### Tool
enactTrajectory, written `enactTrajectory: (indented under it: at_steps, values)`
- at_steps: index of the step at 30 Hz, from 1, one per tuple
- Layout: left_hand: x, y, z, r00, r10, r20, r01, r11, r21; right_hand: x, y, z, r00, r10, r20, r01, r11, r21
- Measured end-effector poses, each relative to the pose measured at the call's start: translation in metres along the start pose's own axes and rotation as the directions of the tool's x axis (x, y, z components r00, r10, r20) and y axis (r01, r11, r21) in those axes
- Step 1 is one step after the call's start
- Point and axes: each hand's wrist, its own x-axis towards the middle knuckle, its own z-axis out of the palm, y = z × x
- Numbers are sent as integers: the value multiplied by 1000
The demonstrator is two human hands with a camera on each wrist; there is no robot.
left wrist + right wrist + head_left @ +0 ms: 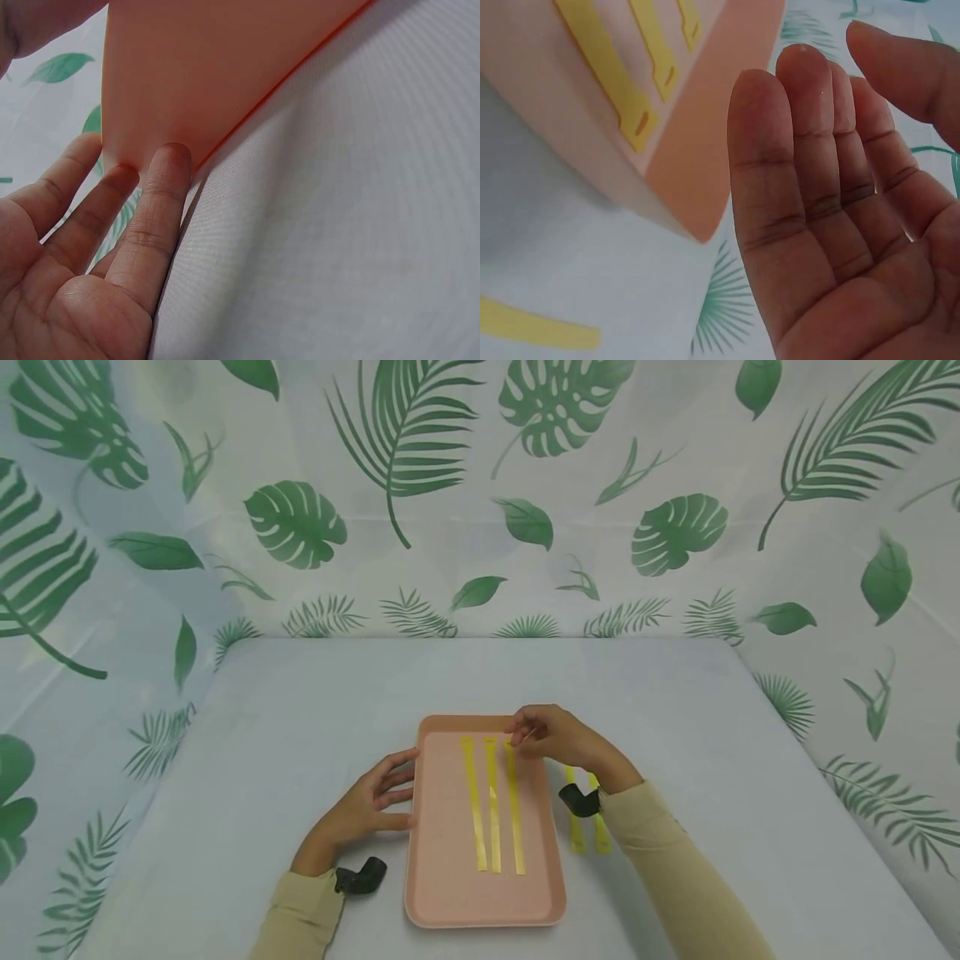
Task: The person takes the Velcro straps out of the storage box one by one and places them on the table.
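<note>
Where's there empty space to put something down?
The white tabletop is bare behind the pink tray, up to the leafy backdrop. The tray has room between its near rim and the three slotted yellow strips. It's crowded at the tray's far right corner, by the right hand, and just right of the tray, where two more yellow strips lie.
</note>
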Motion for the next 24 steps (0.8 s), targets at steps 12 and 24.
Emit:
enactTrajectory:
  at_steps: [12, 24]
  values:
    - [1, 3, 0, 1000, -2, 6, 2, 1000, -30, 22, -1, 18, 976, -100, 193, 113, 992, -58]
    - [1, 2, -1, 1000, -2, 4, 3, 999, -48, 39, -8, 30, 931, -182, 315, 254, 946, -203]
